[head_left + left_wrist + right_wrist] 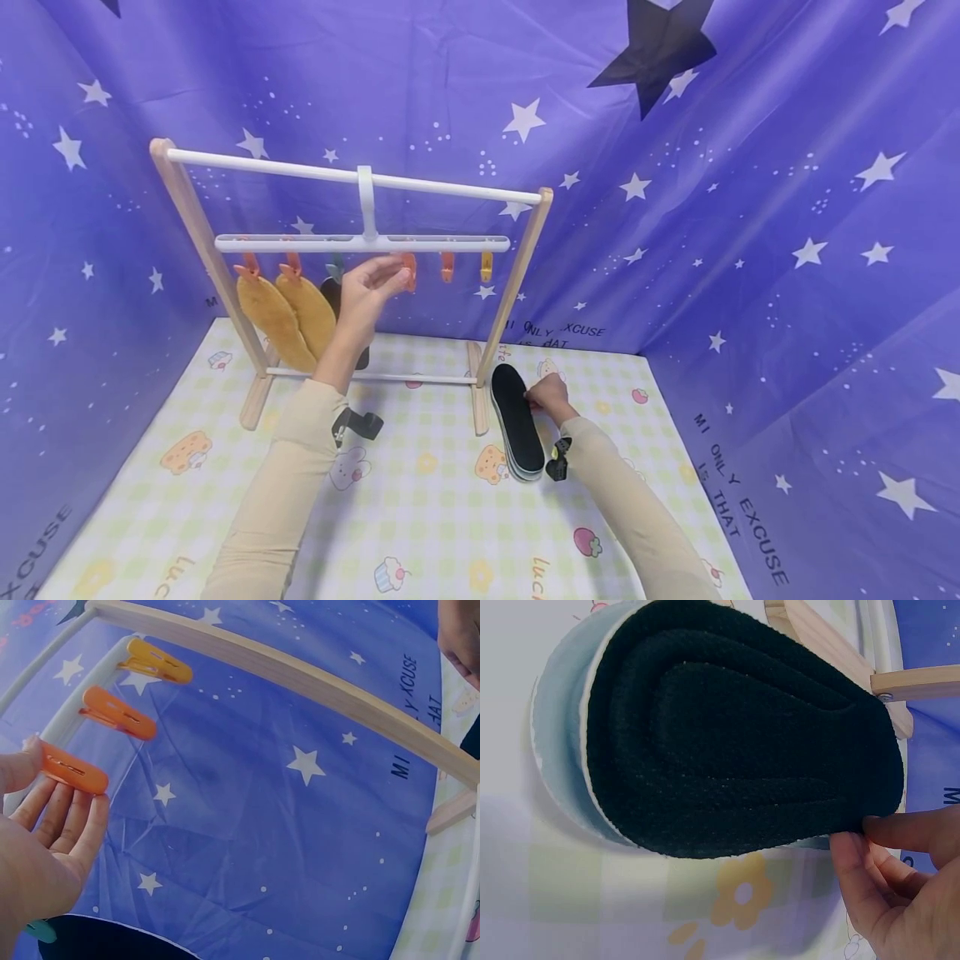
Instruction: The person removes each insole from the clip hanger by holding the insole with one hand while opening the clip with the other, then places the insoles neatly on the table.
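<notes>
My left hand [365,300] is raised to the white hanger [300,244] and pinches an orange clip [73,769] between thumb and fingers. Down on the table, my right hand [551,393] pinches the side edge of a black insole [727,735]. Under that insole lies a pale blue one [559,742], its rounded end showing past the black one's. Two yellow fuzzy insoles [273,321] hang from orange-red clips at the hanger's left. Beside them a dark insole [363,358] hangs below a teal clip [335,268], partly hidden by my left arm.
Another orange clip [447,267] and a yellow clip [486,266] hang at the hanger's right with nothing in them. A wooden rack [517,283] with a white top bar carries the hanger. Its right foot [478,400] stands just left of the insole stack. Starry purple cloth surrounds the table.
</notes>
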A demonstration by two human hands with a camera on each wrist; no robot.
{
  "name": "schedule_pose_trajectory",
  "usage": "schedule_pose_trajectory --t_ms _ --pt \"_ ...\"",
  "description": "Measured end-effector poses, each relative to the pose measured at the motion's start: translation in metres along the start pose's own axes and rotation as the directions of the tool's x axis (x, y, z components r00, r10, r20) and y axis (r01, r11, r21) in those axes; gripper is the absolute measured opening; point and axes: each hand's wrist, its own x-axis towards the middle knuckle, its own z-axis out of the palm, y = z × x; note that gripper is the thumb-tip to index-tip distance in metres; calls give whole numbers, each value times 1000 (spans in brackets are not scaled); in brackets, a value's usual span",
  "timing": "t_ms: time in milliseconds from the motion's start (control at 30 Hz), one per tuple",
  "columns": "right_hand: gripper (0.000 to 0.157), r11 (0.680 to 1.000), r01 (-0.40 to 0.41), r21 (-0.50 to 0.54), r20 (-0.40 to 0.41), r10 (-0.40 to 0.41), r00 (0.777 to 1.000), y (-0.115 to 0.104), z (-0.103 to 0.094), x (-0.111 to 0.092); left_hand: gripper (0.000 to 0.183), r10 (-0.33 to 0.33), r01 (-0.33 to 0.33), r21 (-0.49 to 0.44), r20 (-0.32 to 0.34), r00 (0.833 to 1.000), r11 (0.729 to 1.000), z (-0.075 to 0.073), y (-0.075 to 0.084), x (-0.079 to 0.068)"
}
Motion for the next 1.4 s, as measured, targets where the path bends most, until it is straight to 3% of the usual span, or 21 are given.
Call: schedule_pose_trajectory --t_ms 300,600,800,900,1067,1167,1400 --pt "12 998 14 65 22 -15 1000 0 -4 -4 38 10 -10 5 10 1000 1000 2 1 1" --pt "21 990 143 13 -53 -142 988 -6 -13 -14 37 -4 4 26 8 1000 1000 2 2 0" --pt "23 978 164 131 -48 -159 986 -16 -12 -12 37 -2 1 26 9 1000 1000 2 2 0" --pt "22 944 204 258 -32 -203 979 -26 -11 -18 37 3 -4 21 9 1000 1000 2 3 -1" --pt "24 854 292 430 -28 -310 950 -48 -13 -35 38 8 -8 14 15 1000 1000 1 4 -2" --pt "26 802 345 488 -50 -369 928 -60 -14 -45 38 12 -12 8 21 1000 1000 1 4 -2" --pt "23 713 409 569 -70 -454 888 -87 -16 -64 38 13 -13 -11 27 1000 1000 5 4 0"
